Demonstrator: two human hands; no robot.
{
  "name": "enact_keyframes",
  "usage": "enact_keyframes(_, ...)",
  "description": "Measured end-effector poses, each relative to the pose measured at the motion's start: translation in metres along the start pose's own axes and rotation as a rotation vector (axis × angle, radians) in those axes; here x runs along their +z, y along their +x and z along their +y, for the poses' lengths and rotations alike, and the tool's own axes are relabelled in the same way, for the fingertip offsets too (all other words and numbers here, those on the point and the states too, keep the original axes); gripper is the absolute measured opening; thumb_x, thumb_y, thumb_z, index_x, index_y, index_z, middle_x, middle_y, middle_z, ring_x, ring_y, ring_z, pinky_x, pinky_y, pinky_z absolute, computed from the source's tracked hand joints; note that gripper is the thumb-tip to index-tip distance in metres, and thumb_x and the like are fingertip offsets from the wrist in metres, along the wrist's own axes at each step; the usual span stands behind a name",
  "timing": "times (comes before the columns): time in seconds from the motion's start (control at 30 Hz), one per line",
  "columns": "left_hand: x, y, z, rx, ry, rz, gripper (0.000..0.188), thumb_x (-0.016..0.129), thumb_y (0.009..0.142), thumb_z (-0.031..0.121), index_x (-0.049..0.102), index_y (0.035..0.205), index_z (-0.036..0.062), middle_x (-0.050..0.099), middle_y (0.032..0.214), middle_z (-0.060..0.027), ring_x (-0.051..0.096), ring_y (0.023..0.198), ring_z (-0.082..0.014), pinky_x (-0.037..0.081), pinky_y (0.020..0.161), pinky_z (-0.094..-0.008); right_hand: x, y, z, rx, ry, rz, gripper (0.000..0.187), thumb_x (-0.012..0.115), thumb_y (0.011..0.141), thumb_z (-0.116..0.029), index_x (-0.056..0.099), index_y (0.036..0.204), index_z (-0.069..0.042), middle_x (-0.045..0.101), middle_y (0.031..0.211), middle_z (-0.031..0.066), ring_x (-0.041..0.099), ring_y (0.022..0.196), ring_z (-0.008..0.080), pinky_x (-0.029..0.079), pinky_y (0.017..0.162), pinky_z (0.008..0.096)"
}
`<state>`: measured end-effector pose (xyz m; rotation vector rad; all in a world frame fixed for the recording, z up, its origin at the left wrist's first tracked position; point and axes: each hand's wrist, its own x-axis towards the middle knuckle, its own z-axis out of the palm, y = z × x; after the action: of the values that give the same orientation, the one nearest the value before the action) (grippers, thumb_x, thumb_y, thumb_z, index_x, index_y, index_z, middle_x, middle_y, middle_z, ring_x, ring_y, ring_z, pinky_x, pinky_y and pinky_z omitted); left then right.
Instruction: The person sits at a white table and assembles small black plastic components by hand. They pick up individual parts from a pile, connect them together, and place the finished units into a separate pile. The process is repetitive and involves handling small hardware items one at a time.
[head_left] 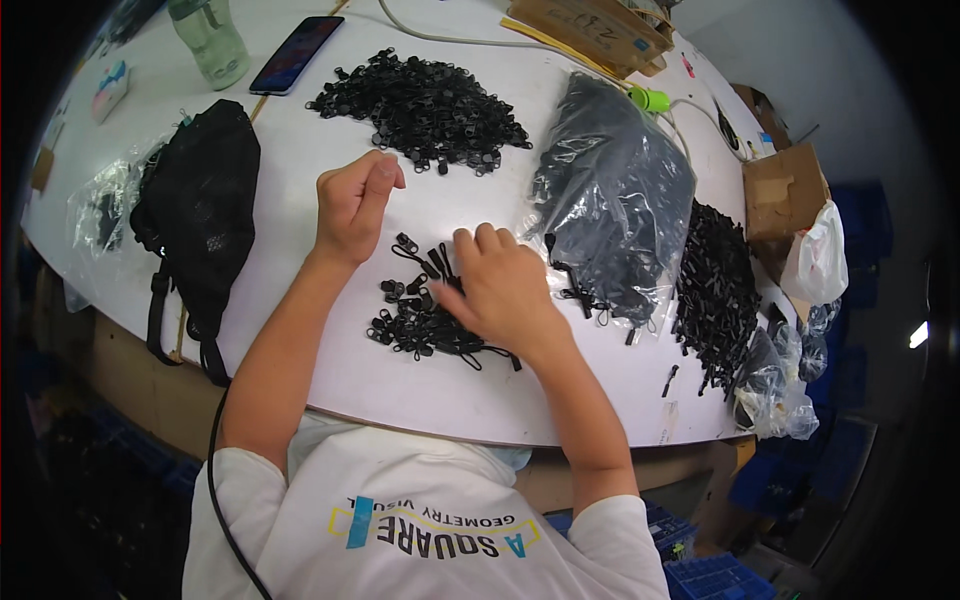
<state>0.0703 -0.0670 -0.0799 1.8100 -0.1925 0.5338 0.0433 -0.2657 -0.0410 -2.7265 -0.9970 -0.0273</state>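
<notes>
My left hand (354,208) is closed in a fist above the white table (290,330), thumb laid over the curled fingers; whatever may be inside is hidden. Lower and to the right, my right hand (503,293) lies over a small pile of black zipper pulls with cord loops (425,325). Its thumb is apart from the bent fingers and touches the pile's edge, with nothing visibly gripped. Beyond both hands spreads a larger heap of black zipper sliders (420,108). A clear plastic bag (615,190) full of dark pieces lies right of my right hand, a few corded pulls at its mouth.
Another heap of black cord pulls (715,295) sits at the right edge. A black bag (205,210) lies on the left, near a phone (297,55) and a green bottle (212,45). Cardboard boxes (785,190) stand at right, and a cable with a green plug (649,99) runs across the back.
</notes>
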Motion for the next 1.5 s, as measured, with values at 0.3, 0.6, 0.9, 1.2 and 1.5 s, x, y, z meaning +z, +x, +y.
enact_keyframes(0.3, 0.009, -0.001, -0.003, 0.110, -0.009, -0.053, 0.043, 0.041, 0.100, 0.026, 0.058, 0.071, -0.0004, 0.039, 0.046, 0.0028, 0.034, 0.042, -0.0033, 0.027, 0.043, -0.0220, 0.036, -0.006, -0.012, -0.029, 0.032, 0.019, 0.034, 0.064, 0.082, -0.034, 0.052, 0.086, -0.002, 0.054, 0.077, 0.0113, 0.054, 0.071, 0.0267, 0.039, 0.067, 0.0379)
enact_keyframes(0.6, 0.008, -0.003, -0.006, -0.008, -0.054, -0.078, 0.038, 0.047, 0.097, 0.025, 0.057, 0.071, -0.0012, 0.039, 0.051, -0.0004, 0.034, 0.048, -0.0066, 0.029, 0.045, -0.0256, 0.049, -0.009, 0.001, -0.192, 0.067, 0.051, 0.027, 0.062, 0.084, -0.023, 0.051, 0.064, -0.007, 0.056, 0.053, 0.0080, 0.056, 0.049, 0.0284, 0.042, 0.051, 0.0391)
enact_keyframes(0.9, 0.008, -0.001, -0.007, -0.019, -0.053, -0.079, 0.037, 0.048, 0.097, 0.025, 0.058, 0.072, -0.0009, 0.041, 0.052, -0.0006, 0.036, 0.048, -0.0069, 0.030, 0.047, -0.0247, -0.002, -0.009, 0.016, 0.251, 1.416, 0.196, 0.039, 0.042, 0.097, -0.023, 0.037, 0.062, -0.007, 0.038, 0.050, 0.0011, 0.038, 0.039, 0.0149, 0.031, 0.041, 0.0288)
enact_keyframes(1.2, 0.010, -0.003, -0.001, 0.011, -0.053, -0.114, 0.038, 0.048, 0.097, 0.026, 0.058, 0.071, -0.0006, 0.041, 0.052, -0.0026, 0.036, 0.048, -0.0094, 0.031, 0.047, -0.0262, -0.003, -0.016, 0.017, 0.456, 1.919, 0.326, 0.042, 0.043, 0.098, -0.033, 0.034, 0.064, -0.010, 0.037, 0.046, 0.0052, 0.047, 0.037, 0.0192, 0.032, 0.037, 0.0269)
enact_keyframes(1.5, 0.014, -0.005, 0.003, 0.078, -0.021, -0.182, 0.032, 0.051, 0.094, 0.021, 0.058, 0.071, -0.0010, 0.047, 0.053, -0.0042, 0.041, 0.046, -0.0117, 0.034, 0.047, -0.0269, -0.003, -0.032, 0.032, 0.395, 1.840, 0.315, 0.029, 0.050, 0.097, -0.023, 0.043, 0.074, -0.005, 0.042, 0.048, 0.0004, 0.045, 0.038, 0.0097, 0.027, 0.034, 0.0212)
